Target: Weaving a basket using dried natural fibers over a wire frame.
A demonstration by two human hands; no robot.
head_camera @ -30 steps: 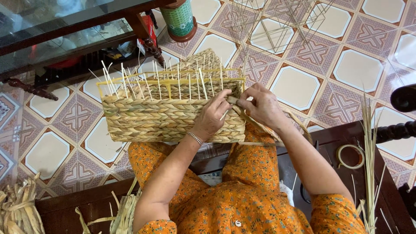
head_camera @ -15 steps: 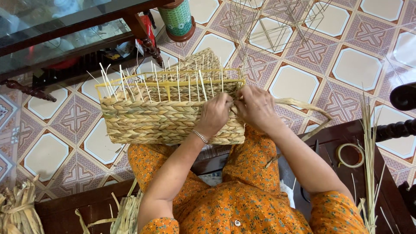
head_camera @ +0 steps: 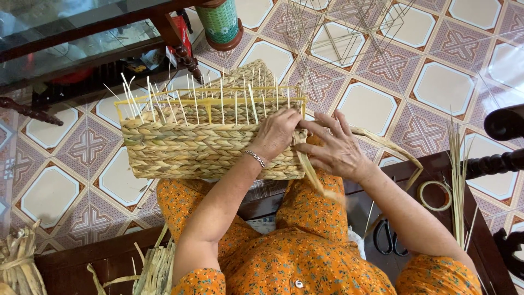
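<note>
the basket (head_camera: 207, 145), half woven from braided straw on a yellow wire frame, rests on the person's knees above the patterned tile floor (head_camera: 376, 106), with pale upright stakes sticking out of its top rim. the left hand (head_camera: 278, 134) lies flat against the basket's right end, fingers curled and pressed onto the weave; a thin bracelet sits at the wrist. the right hand (head_camera: 335, 147) is just beside it at the basket's corner, fingers spread, thumb and forefinger touching a loose straw strand (head_camera: 311, 169) that trails down across the orange dress; whether it pinches the strand i cannot tell. a longer strand loops out to the right, over the edge of a dark wooden bench (head_camera: 436, 164). on that bench lie a roll of tape (head_camera: 435, 195), a pair of scissors (head_camera: 388, 237) and a sheaf of thin reeds (head_camera: 457, 180). beyond the basket stand a bare wire frame (head_camera: 338, 33), a green can (head_camera: 220, 22) and a glass-topped table (head_camera: 82, 33). bundles of dried straw (head_camera: 22, 267) lie at lower left, well apart from the hands.
</note>
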